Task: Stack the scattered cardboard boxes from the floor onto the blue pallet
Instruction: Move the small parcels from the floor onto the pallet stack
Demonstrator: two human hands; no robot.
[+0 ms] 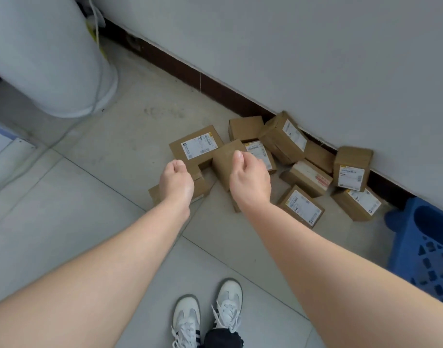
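Stock on floor, listed left to right.

1. White drum [52,59], far left, standing on the tiled floor [110,172], with a pale cable [96,26] running down its side.
2. My left hand [176,183], back up, fingers loosely curled under, gripping nothing. It hangs over a low box [201,183] whose near half my wrist hides; I cannot tell whether it touches it.
3. Labelled box [196,146], lying flat just beyond that hand, white sticker facing up.
4. Plain box [223,159], standing on edge between my two hands, touching the labelled box.
5. My right hand [250,179], thumb raised, fingers loosely bent, nothing in it, in front of the plain box.
6. Tilted box [284,140], leaning at the dark skirting board [190,71] under the grey wall [315,59], among other cartons crowded together there.
7. Flat box [302,205], sticker up, on the floor nearest me, right of my right wrist.
8. Upright box [352,168], against the wall, label facing me, resting partly on another carton [358,203].
9. Blue pallet [426,247], far right edge, near that last carton, no carton on the part in view.
10. White shoes [205,315], bottom centre, toes toward the pile.
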